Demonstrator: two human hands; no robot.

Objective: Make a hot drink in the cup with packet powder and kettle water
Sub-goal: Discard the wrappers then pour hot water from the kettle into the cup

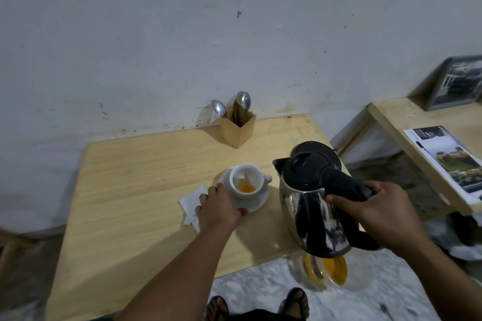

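Observation:
A white cup (247, 180) stands on a white saucer (257, 203) in the middle of the wooden table (146, 180); orange powder lies in its bottom. My left hand (217, 207) grips the saucer's near-left rim, partly over a torn white packet (190, 202) lying flat on the table. My right hand (383, 212) is closed around the black handle of a steel kettle (313, 206) with a black lid. The kettle hangs upright over the table's right front corner, its spout pointing left toward the cup, a hand's width away from it.
A wooden holder (237, 129) with spoons and forks stands at the table's back edge by the wall. A second table (407, 122) with printed sheets (448, 159) and a framed picture (459, 83) is at the right. A clear jug with yellow liquid (328, 272) sits on the floor below the kettle.

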